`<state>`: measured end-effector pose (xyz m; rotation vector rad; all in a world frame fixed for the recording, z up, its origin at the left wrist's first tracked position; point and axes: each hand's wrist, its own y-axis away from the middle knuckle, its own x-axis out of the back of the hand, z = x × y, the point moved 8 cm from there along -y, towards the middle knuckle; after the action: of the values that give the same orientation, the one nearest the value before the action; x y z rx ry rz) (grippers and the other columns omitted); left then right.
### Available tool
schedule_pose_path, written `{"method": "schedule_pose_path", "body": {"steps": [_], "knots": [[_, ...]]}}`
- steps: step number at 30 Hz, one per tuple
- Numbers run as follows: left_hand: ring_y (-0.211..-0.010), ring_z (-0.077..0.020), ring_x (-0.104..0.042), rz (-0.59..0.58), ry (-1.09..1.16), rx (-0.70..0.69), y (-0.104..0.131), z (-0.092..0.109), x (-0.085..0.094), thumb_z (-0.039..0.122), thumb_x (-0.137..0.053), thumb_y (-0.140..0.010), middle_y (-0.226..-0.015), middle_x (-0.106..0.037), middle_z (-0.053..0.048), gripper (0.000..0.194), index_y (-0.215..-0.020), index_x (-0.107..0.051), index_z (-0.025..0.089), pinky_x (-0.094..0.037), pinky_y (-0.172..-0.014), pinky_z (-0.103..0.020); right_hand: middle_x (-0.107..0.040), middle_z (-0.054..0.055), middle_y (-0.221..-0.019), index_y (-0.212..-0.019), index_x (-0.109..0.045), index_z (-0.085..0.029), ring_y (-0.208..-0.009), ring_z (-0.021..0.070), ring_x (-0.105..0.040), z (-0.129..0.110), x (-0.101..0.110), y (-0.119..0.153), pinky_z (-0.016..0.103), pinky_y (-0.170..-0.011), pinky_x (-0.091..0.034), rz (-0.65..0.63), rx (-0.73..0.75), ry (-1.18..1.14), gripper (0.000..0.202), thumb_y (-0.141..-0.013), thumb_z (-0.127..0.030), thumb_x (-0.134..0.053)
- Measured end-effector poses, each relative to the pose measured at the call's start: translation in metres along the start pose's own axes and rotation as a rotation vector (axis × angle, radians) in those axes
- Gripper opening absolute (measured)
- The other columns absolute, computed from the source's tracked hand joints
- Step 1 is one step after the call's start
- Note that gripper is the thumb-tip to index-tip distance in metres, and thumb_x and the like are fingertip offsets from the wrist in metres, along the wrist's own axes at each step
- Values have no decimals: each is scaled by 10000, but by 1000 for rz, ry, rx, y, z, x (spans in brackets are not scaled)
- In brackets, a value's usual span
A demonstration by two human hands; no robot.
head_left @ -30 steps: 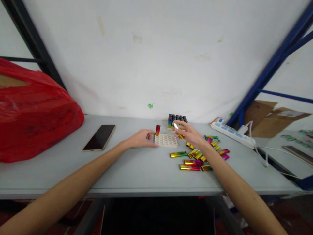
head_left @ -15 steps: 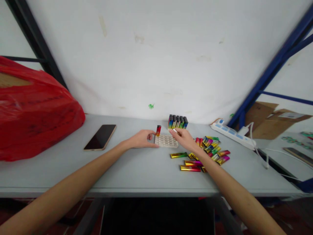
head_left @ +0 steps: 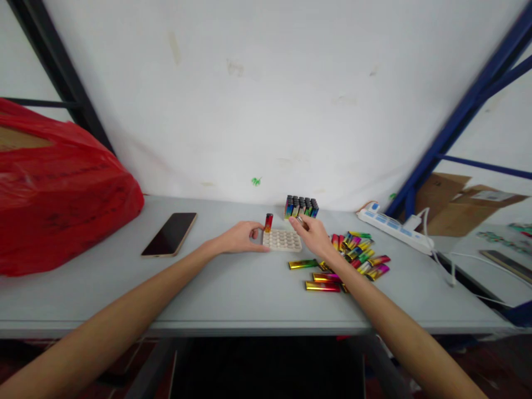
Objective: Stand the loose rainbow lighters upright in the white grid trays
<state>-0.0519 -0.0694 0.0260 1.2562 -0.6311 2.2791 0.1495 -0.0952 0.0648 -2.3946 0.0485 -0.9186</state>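
A white tray with rows of round holes lies on the table between my hands. One red lighter stands upright in its back left corner. My left hand is at the tray's left edge, thumb along the front corner and fingers near the red lighter. My right hand is closed on a small lighter-like object above the tray's right side; most of it is hidden by the fingers. Loose shiny lighters lie in a pile beside and under my right forearm.
A block of upright lighters stands behind the tray near the wall. A phone lies to the left, by a red plastic bag. A white power strip with cables and cardboard are on the right.
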Motion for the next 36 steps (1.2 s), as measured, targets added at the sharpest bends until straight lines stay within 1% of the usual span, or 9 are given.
{"method": "schedule_pose_path", "body": {"steps": [4,10,15,19,21,23,26,30,36], "knots": [[-749,-205,-590,-7,-9,9,0,-1,-1,761,-735,-703,-850,-642,-20,831,-1241,-701,128,-400,-661,-279,-331,-53,-576,-624,-334,-223,-575,109,-322,-5,-2,1,279,-566,-221,-38,21,18,510,-958,-573,-494],[-763,-212,-594,-2,-25,3,0,-1,0,760,-733,-704,-865,-649,-29,818,-1225,-709,130,-403,-679,-284,-336,-51,-557,-604,-351,-231,-552,113,-333,-4,-3,1,279,-559,-230,-38,-3,20,369,-883,-428,-490],[-754,-210,-589,0,-20,-1,-1,-2,-1,776,-723,-702,-861,-652,-31,836,-1226,-706,125,-406,-672,-283,-370,-54,-586,-672,-372,-234,-575,125,-377,-5,-2,2,277,-574,-254,-31,18,28,412,-971,-494,-487],[-757,-211,-590,0,-13,2,0,-2,-2,766,-733,-700,-852,-653,-29,848,-1245,-705,117,-407,-670,-280,-524,-20,-690,-796,-458,-229,-651,153,-502,-16,-14,3,274,-637,-357,-150,127,6,368,-1060,-479,-400],[-758,-209,-595,0,-21,0,0,-1,-2,759,-735,-705,-859,-658,-30,844,-1253,-706,118,-411,-676,-278,-570,18,-758,-787,-477,-224,-717,170,-538,-24,-17,5,284,-680,-390,-169,218,56,403,-1075,-491,-384],[-757,-207,-601,8,-31,-7,0,0,-1,753,-736,-710,-867,-664,-29,833,-1259,-708,127,-417,-685,-278,-563,20,-734,-741,-471,-224,-701,171,-529,-27,-22,6,288,-677,-387,-184,270,124,456,-1076,-523,-391],[-765,-211,-609,20,-45,-26,0,1,0,750,-735,-714,-871,-670,-29,830,-1276,-707,140,-427,-704,-283,-570,-4,-657,-745,-484,-222,-628,159,-529,-24,-31,4,280,-651,-377,-229,250,138,456,-1084,-516,-402],[-784,-220,-617,24,-47,-42,0,1,-1,759,-739,-708,-876,-674,-34,841,-1282,-705,145,-434,-723,-290,-702,36,-802,-891,-553,-197,-741,172,-643,-22,-43,-1,265,-705,-413,-254,232,113,298,-1094,-391,-452],[-777,-220,-608,25,-88,-41,-1,1,-3,756,-741,-704,-862,-669,-39,740,-1125,-737,147,-418,-709,-292,-731,92,-902,-975,-597,-162,-822,199,-677,-27,-64,-5,272,-719,-421,-340,207,361,228,-1085,-331,-493]]}}
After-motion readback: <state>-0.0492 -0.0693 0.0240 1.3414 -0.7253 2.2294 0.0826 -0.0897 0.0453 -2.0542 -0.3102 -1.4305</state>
